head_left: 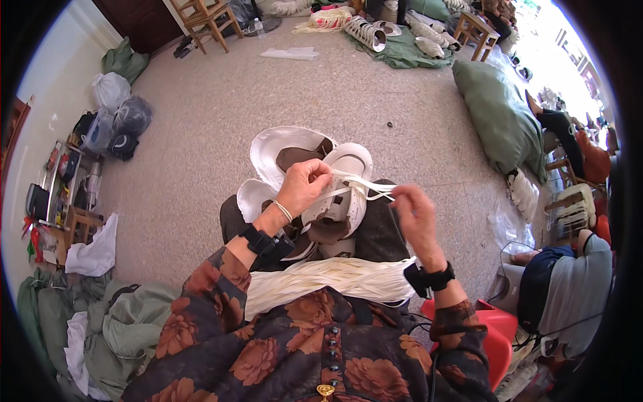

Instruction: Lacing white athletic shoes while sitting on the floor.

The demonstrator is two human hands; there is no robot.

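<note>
A white shoe upper (348, 161) with brown lining rests across my knees, its eyelet side facing up. White shoelaces (362, 185) run from its eyelets toward the right. My left hand (305, 187) is closed in a pinch on a lace at the left edge of the eyelets. To the right, my right hand (415, 218) grips the lace ends, pulled out from the shoe. More white uppers (284, 142) sit just behind and left of it. A thick bundle of off-white laces (328, 278) lies over my lap.
A stuffed green sack (499, 120) lies at the right, near other seated people. A person in a grey shirt (576, 288) is close on my right, beside a red stool (495, 335). Piled green cloth (134, 321) sits at left. More uppers (365, 33) lie far ahead.
</note>
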